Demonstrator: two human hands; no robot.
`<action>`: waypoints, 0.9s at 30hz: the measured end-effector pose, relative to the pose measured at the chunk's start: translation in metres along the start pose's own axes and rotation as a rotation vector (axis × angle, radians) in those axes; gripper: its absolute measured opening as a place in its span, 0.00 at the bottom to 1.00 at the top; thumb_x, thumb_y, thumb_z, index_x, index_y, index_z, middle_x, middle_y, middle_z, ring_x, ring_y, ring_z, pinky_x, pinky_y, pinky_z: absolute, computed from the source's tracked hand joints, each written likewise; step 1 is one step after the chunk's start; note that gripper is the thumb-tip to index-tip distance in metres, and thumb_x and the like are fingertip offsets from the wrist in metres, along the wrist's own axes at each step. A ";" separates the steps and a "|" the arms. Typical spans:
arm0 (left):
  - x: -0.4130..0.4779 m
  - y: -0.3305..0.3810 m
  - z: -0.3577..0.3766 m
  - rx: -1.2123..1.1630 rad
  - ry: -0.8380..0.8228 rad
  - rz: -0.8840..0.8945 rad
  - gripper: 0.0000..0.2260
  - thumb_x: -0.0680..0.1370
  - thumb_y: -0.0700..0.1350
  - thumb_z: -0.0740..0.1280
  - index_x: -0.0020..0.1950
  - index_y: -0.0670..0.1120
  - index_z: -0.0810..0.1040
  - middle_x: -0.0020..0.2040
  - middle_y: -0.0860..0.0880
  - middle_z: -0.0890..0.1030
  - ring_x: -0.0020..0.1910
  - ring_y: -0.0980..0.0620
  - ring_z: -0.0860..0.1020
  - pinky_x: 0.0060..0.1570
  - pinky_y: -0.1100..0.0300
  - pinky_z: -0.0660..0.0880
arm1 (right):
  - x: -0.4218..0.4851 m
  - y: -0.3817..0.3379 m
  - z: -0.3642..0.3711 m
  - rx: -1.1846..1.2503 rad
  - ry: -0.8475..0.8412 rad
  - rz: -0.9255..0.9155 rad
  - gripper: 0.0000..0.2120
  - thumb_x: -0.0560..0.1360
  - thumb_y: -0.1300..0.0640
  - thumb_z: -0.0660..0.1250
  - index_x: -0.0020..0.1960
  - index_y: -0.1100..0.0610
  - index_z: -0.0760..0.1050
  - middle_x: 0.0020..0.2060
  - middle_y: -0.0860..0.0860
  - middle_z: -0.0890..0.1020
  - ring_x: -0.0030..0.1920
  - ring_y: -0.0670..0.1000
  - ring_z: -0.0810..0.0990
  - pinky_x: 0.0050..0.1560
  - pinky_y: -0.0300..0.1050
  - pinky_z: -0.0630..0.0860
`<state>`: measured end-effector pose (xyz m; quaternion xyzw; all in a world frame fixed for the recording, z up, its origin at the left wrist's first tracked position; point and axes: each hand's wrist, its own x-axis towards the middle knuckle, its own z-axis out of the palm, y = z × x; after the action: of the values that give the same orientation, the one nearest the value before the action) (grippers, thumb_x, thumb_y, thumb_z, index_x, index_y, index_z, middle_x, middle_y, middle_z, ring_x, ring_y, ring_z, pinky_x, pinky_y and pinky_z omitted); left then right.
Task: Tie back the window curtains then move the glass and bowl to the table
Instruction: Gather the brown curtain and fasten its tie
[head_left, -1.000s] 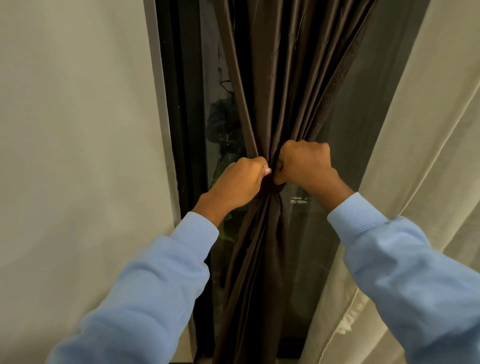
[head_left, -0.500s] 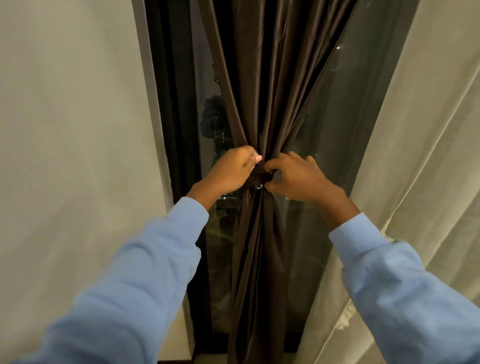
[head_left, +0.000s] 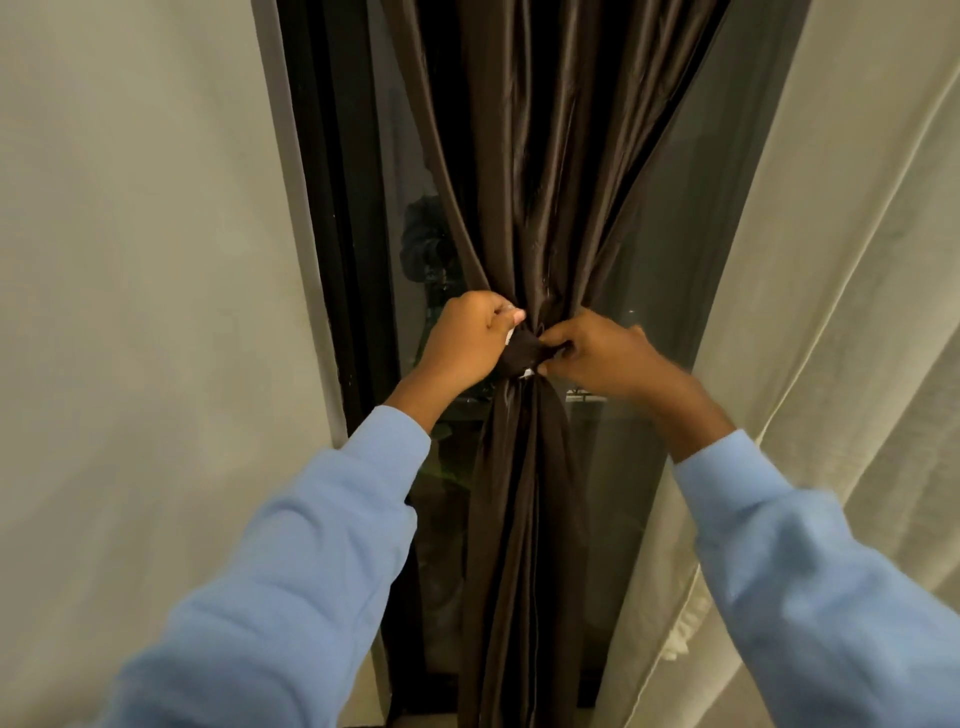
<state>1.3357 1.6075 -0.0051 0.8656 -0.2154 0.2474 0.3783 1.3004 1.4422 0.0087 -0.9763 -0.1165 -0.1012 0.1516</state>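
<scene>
A dark brown curtain (head_left: 540, 171) hangs in front of the window, gathered into a narrow bunch at mid height. A brown tie-back band (head_left: 525, 354) wraps that gathered point. My left hand (head_left: 467, 340) grips the band's left end, fingers curled round it. From the right, my right hand (head_left: 602, 356) pinches the band's other end with curled fingertips. The two hands almost meet at the band. Neither a glass nor a bowl is in view.
A pale wall (head_left: 135, 312) fills the left side beside the dark window frame (head_left: 322, 218). The dark window glass (head_left: 670, 270) shows behind the curtain. A cream curtain (head_left: 841, 291) hangs in folds on the right.
The fists that squeezed the gathered curtain have shifted to the band's ends. My right hand has loosened from a fist to a fingertip pinch, and both hands sit slightly lower and further apart.
</scene>
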 end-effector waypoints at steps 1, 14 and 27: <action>0.000 0.002 0.000 -0.011 0.000 -0.014 0.11 0.79 0.46 0.64 0.39 0.44 0.78 0.30 0.55 0.73 0.31 0.60 0.72 0.32 0.64 0.64 | -0.005 0.001 0.012 0.068 0.115 0.035 0.09 0.75 0.50 0.70 0.55 0.42 0.81 0.50 0.46 0.75 0.57 0.51 0.76 0.60 0.57 0.71; -0.001 0.006 0.005 0.121 0.032 -0.129 0.11 0.82 0.48 0.60 0.48 0.44 0.79 0.42 0.47 0.80 0.44 0.48 0.79 0.41 0.57 0.70 | -0.049 -0.043 0.094 1.656 0.192 0.370 0.10 0.81 0.58 0.64 0.57 0.59 0.81 0.47 0.54 0.86 0.41 0.50 0.85 0.40 0.43 0.81; 0.001 0.005 -0.007 0.141 -0.099 -0.185 0.10 0.81 0.49 0.60 0.47 0.46 0.79 0.44 0.47 0.80 0.50 0.45 0.79 0.58 0.43 0.73 | -0.017 -0.053 0.112 2.423 -0.028 0.467 0.07 0.76 0.55 0.69 0.45 0.59 0.78 0.36 0.50 0.81 0.32 0.44 0.80 0.31 0.35 0.78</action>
<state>1.3318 1.6094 0.0020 0.9174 -0.1349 0.1831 0.3267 1.2885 1.5243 -0.0856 -0.2043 0.0406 0.1119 0.9716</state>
